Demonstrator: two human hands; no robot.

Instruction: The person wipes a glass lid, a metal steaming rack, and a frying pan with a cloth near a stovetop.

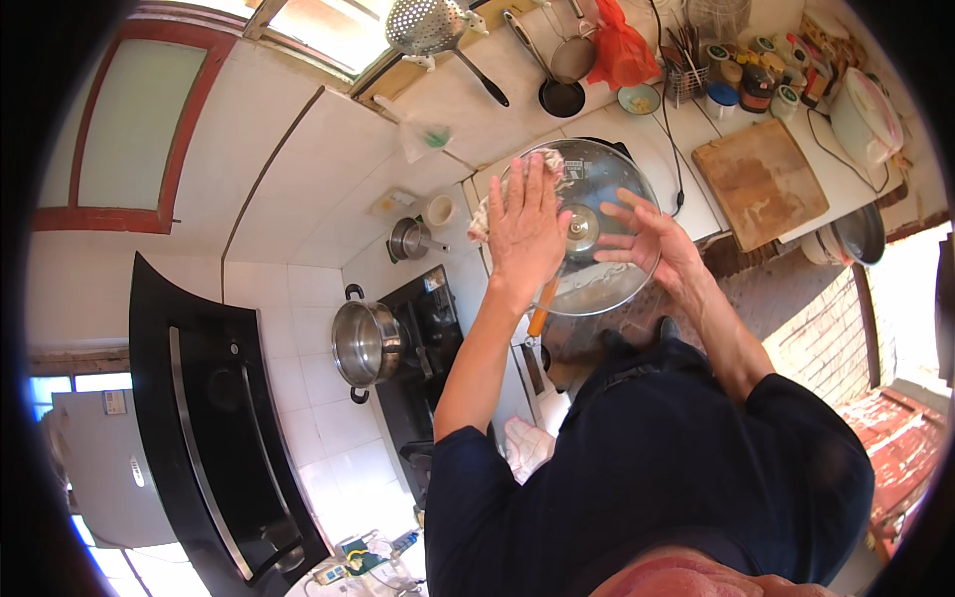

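A large glass pot lid (606, 287) with a metal rim and a round metal centre fitting is in front of me. My left hand (526, 224) lies flat with its fingers extended, pressing a crumpled patterned cloth (479, 224) against the lid's left part. At the right rim, my right hand (647, 242) supports the lid with spread fingers; the rim crosses its palm. An orange handle (545, 307) with a metal ring sticks out below the lid's lower left edge. Something dark lies partly hidden behind the top of the lid.
Right of the lid, a wooden cutting board (761, 183) overhangs the counter edge. Jars (757, 86) and a bowl (639, 99) stand farther back. On the left are a steel pot (365, 343) at the gas stove (421, 336) and a small saucepan (409, 239). A skimmer (429, 26) hangs above.
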